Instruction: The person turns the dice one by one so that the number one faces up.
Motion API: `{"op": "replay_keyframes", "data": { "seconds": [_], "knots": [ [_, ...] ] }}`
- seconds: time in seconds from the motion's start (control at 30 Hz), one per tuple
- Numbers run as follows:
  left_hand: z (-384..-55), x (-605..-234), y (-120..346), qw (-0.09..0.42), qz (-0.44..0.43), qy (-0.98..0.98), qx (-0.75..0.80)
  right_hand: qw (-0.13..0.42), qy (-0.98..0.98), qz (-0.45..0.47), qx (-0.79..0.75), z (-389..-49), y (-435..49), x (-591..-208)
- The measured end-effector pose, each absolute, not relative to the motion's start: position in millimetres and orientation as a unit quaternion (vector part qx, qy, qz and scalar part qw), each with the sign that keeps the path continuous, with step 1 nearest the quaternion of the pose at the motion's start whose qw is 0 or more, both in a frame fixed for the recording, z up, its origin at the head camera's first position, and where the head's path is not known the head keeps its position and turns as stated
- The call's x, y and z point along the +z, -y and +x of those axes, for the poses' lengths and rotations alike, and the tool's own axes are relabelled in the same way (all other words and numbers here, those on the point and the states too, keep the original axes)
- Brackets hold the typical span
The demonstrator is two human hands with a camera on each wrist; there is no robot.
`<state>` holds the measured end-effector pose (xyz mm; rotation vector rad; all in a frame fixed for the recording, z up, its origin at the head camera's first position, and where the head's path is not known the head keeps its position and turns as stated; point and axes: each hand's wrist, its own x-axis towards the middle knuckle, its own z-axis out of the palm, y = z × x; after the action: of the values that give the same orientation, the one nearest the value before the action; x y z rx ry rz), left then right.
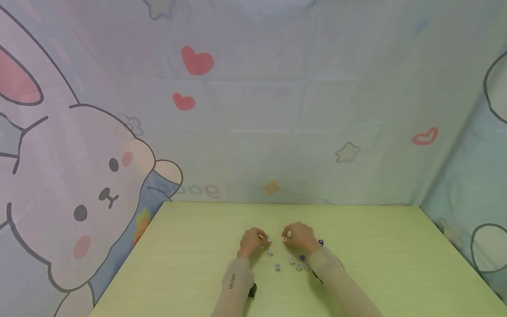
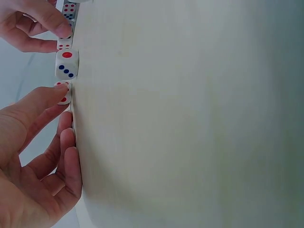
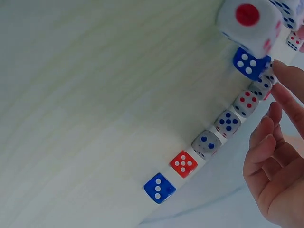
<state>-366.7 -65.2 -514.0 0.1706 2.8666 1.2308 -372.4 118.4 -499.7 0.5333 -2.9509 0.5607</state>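
Observation:
My left hand (image 1: 251, 241) pinches a small white die (image 2: 63, 93) with red pips between thumb and finger; its other fingers are loosely bent. Facing it, my right hand (image 1: 300, 237) pinches another white die (image 1: 284, 239), its index finger and thumb on the sides. In the right wrist view the right hand (image 3: 278, 166) partly hides the die it holds. A white die (image 1: 270, 252) lies just in front of the left hand. A larger-looking white die (image 2: 66, 64) with one red pip and three blue pips shows between the hands in the left wrist view.
Several more dice lie on the pale yellow table (image 1: 190, 246): white ones (image 1: 299, 267) near the right forearm, a blue die (image 1: 302, 258) and another blue die (image 1: 321, 242) beside the right wrist. A red die (image 3: 184, 164) shows in the right wrist view. A printed cloth (image 1: 253, 110) hangs behind.

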Motion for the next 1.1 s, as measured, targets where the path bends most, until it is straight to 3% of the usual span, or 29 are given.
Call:
{"op": "replay_keyframes", "data": {
  "seconds": [1.1],
  "knots": [
    [-363, -511, 64, 0.021, 0.052, -0.914, 0.402, 0.040, 0.971, 0.145, 0.184, -375, -133, -494]
  ]
}}
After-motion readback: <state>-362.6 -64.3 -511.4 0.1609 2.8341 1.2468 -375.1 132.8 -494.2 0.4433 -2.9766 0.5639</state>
